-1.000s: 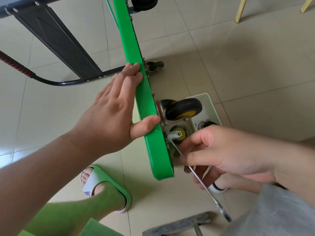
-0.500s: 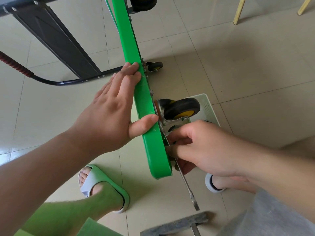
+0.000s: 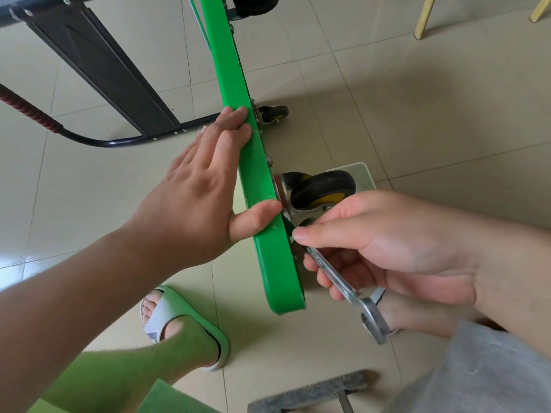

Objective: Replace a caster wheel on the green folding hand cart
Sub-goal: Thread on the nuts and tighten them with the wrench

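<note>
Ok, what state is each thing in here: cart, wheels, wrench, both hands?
Green flat cart deck: tipped up on its edge.
Large black caster wheel with yellow hub: mounted on deck, off the floor.
Small black caster wheel: mounted farther along the deck.
Silver metal wrench: held at the caster's plate, working end hidden.
Left hand: flat against deck, thumb over its edge.
Right hand: grips the wrench.

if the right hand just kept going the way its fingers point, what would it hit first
The right hand, gripping the wrench, points left toward the green cart deck; its thumb tip is nearly there, just below the caster wheel. So the deck's underside likely comes first, though depth is unclear.
</note>
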Available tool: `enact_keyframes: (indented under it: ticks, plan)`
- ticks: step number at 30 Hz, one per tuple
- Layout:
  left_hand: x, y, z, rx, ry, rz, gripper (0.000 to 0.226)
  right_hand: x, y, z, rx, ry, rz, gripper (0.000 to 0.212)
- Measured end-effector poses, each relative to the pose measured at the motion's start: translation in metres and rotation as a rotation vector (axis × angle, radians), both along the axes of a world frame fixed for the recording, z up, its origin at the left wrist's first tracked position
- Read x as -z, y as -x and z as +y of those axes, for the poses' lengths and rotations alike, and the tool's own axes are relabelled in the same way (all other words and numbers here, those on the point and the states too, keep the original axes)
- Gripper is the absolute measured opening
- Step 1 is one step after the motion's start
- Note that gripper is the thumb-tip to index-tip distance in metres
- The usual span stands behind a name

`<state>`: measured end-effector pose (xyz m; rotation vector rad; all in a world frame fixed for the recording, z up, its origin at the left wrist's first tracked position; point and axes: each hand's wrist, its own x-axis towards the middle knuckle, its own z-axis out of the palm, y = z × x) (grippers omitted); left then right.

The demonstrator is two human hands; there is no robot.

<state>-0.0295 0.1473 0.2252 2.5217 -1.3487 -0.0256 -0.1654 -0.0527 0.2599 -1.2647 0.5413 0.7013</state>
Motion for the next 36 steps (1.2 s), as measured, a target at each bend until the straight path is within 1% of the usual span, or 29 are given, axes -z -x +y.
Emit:
enact_keyframes:
  ticks: [3,5,7,9,11,14,16,21,24,27,31,33,36]
  plan:
    - [-0.001,0.000,0.000,-0.004,-0.001,0.011,0.101,0.005,0.010,-0.004,-0.100,0.030,0.022,0.024]
    - [-0.001,0.000,0.000,-0.009,-0.002,0.020,0.101,0.012,0.016,-0.003,-0.152,0.101,-0.004,0.021]
    - [-0.001,0.001,0.000,-0.013,-0.001,0.025,0.103,0.023,0.020,-0.001,-0.149,0.194,-0.034,0.016]
    - [-0.001,0.001,0.000,-0.013,0.001,0.023,0.104,0.032,0.021,0.002,-0.188,0.311,-0.084,0.020]
    - [-0.002,0.001,-0.001,-0.011,0.004,0.020,0.103,0.038,0.019,0.004,-0.180,0.347,-0.125,0.020]
    - [-0.001,0.001,-0.001,-0.016,0.001,0.027,0.103,0.040,0.015,0.009,-0.092,0.267,-0.149,0.021]
    - [-0.001,0.001,0.000,-0.015,-0.001,0.023,0.103,0.041,0.014,0.013,-0.078,0.249,-0.178,0.021]
    - [-0.001,0.000,0.000,-0.010,-0.001,0.010,0.103,0.037,0.017,0.020,-0.107,0.318,-0.227,0.018]
    - [-0.001,0.001,-0.001,-0.011,-0.008,0.011,0.101,0.027,0.016,0.018,-0.124,0.295,-0.217,0.018]
    - [0.000,0.001,-0.001,-0.012,-0.013,0.016,0.101,0.016,0.011,0.015,-0.083,0.220,-0.160,0.022]
    - [0.001,0.000,0.000,-0.009,-0.005,0.020,0.102,0.004,0.002,0.012,0.099,-0.024,0.027,0.020]
    - [0.001,-0.001,0.000,-0.007,-0.008,0.019,0.102,0.002,0.001,0.012,0.109,-0.049,0.036,0.021]
    - [0.000,-0.001,0.000,-0.005,-0.016,0.018,0.102,0.002,0.003,0.007,0.060,-0.045,0.021,0.020]
